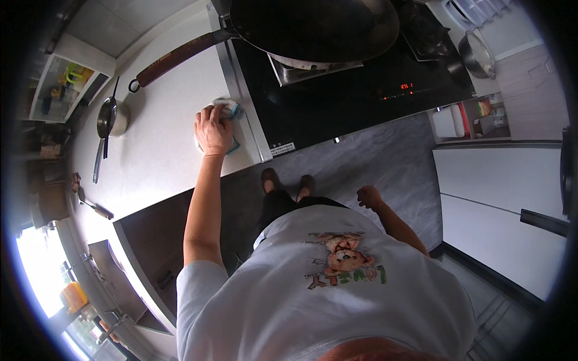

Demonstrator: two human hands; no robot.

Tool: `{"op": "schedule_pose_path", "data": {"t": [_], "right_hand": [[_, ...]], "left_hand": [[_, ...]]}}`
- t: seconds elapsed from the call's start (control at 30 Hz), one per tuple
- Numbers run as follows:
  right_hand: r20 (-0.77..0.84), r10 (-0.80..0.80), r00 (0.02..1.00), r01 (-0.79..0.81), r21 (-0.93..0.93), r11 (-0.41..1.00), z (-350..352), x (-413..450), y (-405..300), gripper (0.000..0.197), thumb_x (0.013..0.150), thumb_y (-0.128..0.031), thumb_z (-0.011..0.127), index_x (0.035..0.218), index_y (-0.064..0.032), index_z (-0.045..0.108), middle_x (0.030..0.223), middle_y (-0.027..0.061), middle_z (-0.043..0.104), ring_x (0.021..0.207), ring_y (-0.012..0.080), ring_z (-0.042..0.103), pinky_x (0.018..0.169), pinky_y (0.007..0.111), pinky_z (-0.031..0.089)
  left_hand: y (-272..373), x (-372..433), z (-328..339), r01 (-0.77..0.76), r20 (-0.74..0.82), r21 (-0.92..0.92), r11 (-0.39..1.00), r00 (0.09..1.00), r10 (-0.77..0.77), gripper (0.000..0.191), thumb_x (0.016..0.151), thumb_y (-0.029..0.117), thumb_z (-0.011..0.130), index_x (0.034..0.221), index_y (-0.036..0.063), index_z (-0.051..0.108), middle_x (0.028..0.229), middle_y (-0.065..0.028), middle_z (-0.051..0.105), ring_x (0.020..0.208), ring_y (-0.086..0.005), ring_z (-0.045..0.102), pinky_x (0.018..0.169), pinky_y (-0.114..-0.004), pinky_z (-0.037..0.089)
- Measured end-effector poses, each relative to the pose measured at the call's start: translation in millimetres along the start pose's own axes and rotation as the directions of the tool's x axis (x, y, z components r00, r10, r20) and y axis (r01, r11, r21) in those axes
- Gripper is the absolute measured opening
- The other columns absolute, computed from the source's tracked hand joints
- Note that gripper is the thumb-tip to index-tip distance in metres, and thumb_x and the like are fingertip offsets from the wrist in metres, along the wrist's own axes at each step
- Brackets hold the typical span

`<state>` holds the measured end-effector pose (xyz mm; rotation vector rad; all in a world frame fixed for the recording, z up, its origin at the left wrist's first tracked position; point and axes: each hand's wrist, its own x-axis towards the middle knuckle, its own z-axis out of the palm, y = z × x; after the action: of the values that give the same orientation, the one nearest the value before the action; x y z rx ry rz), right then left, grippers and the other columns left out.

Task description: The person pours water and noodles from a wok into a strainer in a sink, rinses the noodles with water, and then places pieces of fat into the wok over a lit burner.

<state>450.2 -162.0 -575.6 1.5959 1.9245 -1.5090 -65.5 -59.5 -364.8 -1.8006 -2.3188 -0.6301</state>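
Note:
My left hand presses a white cloth with blue edging flat on the pale countertop, just left of the metal strip beside the cooktop. My right hand hangs over the grey floor at my side, its fingers curled; nothing shows in it. A large dark wok sits on the black glass cooktop, its brown handle reaching left over the counter above my left hand. A small metal pot with dark-handled utensils across it stands farther left.
A spoon-like utensil lies near the counter's left end. Beyond it are a sink and a bright window. A metal bowl stands right of the cooktop, above an open shelf holding packages. White drawers with dark handles stand at the right.

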Motion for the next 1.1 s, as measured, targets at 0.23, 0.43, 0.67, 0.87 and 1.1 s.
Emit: {"op": "schedule_pose_path", "data": {"t": [0.23, 0.43, 0.67, 0.87, 1.1], "right_hand": [[0.168, 0.101, 0.981, -0.071, -0.173, 0.982, -12, -1, -20, 0.009, 0.080, -0.011, 0.054, 0.076, -0.0045, 0.059, 0.065, 0.0063, 0.058, 0.050, 0.0150, 0.056, 0.037, 0.026, 0.038], [0.049, 0.259, 0.965, -0.250, 0.487, 0.837, -24, -12, -75, 0.014, 0.076, -0.020, 0.056, 0.072, -0.0068, 0.058, 0.062, 0.0045, 0.058, 0.051, 0.0148, 0.058, 0.042, 0.029, 0.043], [0.011, 0.305, 0.952, -0.280, 0.431, 0.858, -29, -16, -83, 0.014, 0.077, -0.020, 0.053, 0.078, -0.0073, 0.059, 0.064, 0.0045, 0.058, 0.050, 0.0148, 0.058, 0.042, 0.028, 0.043], [0.055, 0.147, 0.988, -0.152, 0.086, 0.985, -16, 1, -33, 0.010, 0.068, -0.016, 0.063, 0.070, -0.0065, 0.061, 0.062, 0.0062, 0.058, 0.049, 0.0156, 0.059, 0.043, 0.030, 0.045], [-0.002, 0.033, 0.999, -0.033, -0.002, 0.999, -7, 6, -19, 0.011, 0.073, -0.017, 0.059, 0.073, -0.0061, 0.060, 0.064, 0.0060, 0.059, 0.050, 0.0172, 0.058, 0.045, 0.030, 0.045]], "left_hand": [[1, -1, 3, 0.023, -0.002, -0.019, 1.000, 1.000, -0.023, 0.035, 0.066, 0.015, 0.052, 0.100, 0.0133, 0.061, 0.102, -0.0060, 0.055, 0.096, -0.0260, 0.049, 0.081, -0.038, 0.040], [-2, -7, 3, 0.050, -0.001, -0.009, 0.999, 0.999, -0.050, 0.035, 0.065, 0.016, 0.053, 0.099, 0.0131, 0.062, 0.101, -0.0068, 0.056, 0.095, -0.0263, 0.050, 0.081, -0.038, 0.040], [4, -3, -1, 0.047, -0.007, -0.016, 0.999, 0.999, -0.047, 0.034, 0.066, 0.016, 0.055, 0.099, 0.0135, 0.061, 0.102, -0.0079, 0.056, 0.095, -0.0277, 0.050, 0.083, -0.038, 0.041], [4, 2, 0, 0.059, 0.008, -0.025, 0.998, 0.998, -0.058, 0.034, 0.066, 0.016, 0.054, 0.099, 0.0149, 0.061, 0.101, -0.0077, 0.056, 0.096, -0.0276, 0.050, 0.084, -0.038, 0.041], [4, 1, 5, 0.020, -0.052, -0.012, 1.000, 0.998, -0.021, 0.033, 0.065, 0.015, 0.054, 0.097, 0.0157, 0.062, 0.099, -0.0060, 0.056, 0.092, -0.0266, 0.050, 0.080, -0.038, 0.041]]}}
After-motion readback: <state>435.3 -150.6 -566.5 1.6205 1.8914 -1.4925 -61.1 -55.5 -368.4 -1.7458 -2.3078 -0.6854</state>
